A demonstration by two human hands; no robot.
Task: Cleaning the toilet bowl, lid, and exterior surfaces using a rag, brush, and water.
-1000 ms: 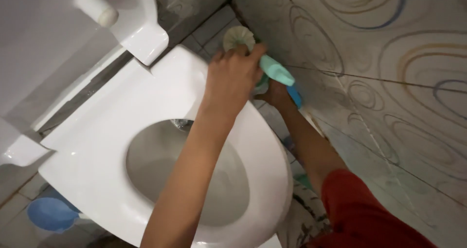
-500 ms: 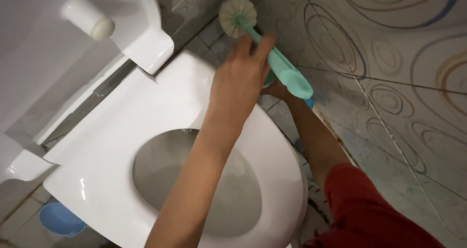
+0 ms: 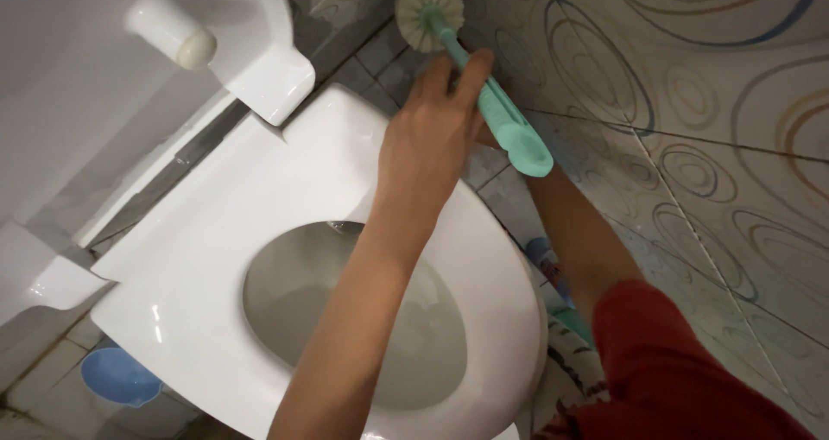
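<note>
The teal toilet brush point(image 3: 484, 103) has been lifted since a second ago: its round whitish bristle head point(image 3: 429, 12), then low beside the toilet and half hidden behind the hand, is now raised clear against the patterned wall tiles point(image 3: 691, 77) near the corner. Over the last half second the change has been slight, the head being carried only a little further up and away from the toilet.

The handle is held by the left hand point(image 3: 427, 151), whose grip is closed around the shaft, with the fingers curled over it and the flat teal end point(image 3: 528, 151) sticking out past the hand. The right hand is hidden behind the left hand and the handle end; only its forearm point(image 3: 579, 241) and red sleeve point(image 3: 673, 371) are seen, so whether its grip is closed on anything cannot be told.

The brush is thus held in the air beside the white toilet seat point(image 3: 216, 224), not over the bowl point(image 3: 345, 319), which lies open below the left forearm. From this it is judged that the brush has just been taken up from beside the toilet and has not yet been brought to the bowl.

A blue plastic object point(image 3: 117, 375) lies on the floor under the seat's edge.
</note>
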